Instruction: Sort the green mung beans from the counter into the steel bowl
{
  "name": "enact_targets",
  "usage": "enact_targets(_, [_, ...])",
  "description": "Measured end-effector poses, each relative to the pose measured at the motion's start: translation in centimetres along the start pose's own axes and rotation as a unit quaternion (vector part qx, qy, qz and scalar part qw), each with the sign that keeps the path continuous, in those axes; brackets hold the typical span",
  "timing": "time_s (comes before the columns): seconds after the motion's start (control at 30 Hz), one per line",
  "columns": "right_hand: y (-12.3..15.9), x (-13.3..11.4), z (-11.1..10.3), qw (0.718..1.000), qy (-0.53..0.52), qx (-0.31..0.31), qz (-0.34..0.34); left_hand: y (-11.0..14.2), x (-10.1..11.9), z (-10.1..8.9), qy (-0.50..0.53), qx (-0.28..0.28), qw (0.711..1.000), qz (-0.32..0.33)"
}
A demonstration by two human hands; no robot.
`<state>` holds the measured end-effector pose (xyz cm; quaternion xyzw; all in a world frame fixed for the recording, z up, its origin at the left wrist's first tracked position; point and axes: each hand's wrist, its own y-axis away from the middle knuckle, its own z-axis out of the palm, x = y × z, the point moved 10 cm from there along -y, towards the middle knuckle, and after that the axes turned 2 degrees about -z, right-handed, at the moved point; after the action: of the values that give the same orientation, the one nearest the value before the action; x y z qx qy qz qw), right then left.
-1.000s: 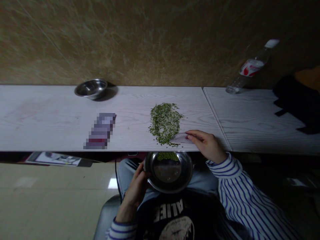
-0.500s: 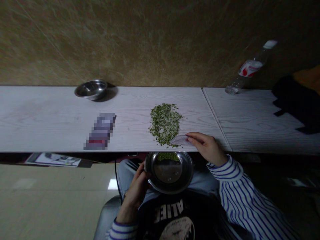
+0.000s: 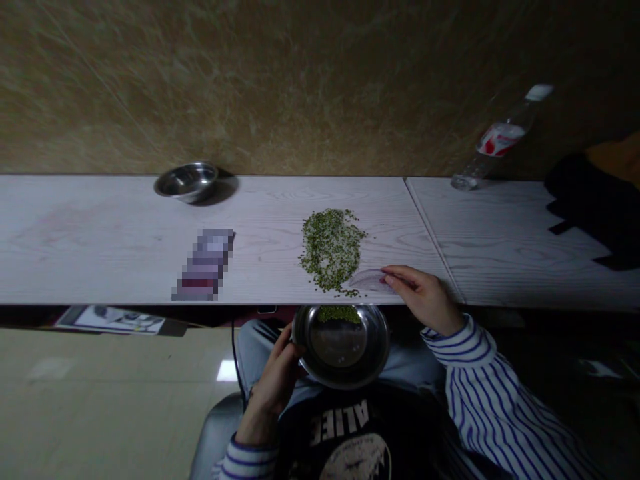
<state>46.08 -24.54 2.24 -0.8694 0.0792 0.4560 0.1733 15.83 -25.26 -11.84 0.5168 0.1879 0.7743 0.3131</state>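
- Now, at bottom centre, the left hand (image 3: 277,373) is clamping the rim of the large steel bowl (image 3: 345,377), thumb over its left edge; green grains (image 3: 340,313) are sitting along its far side.
- Right of centre, the right hand (image 3: 424,297) is slanting in from the lower right, thumb and fingertips pinching together on the clear plastic piece (image 3: 367,279).
- At centre, a scattered patch of grains (image 3: 327,247) is lying on the white tabletop (image 3: 267,273) beside the piece's tip.
- At upper left, the small steel bowl (image 3: 186,182) is standing.

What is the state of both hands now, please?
Left hand: closed, holding the nearer metal bowl.
Right hand: closed, pinching a thin translucent piece.
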Motion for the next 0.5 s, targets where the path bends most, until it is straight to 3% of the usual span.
enact_targets(0.5, [0.9, 1.1, -0.6, 0.999, -0.022, 0.017, 0.031, 0.1, 0.3, 0.5, 0.0, -0.006, 1.0, -0.004])
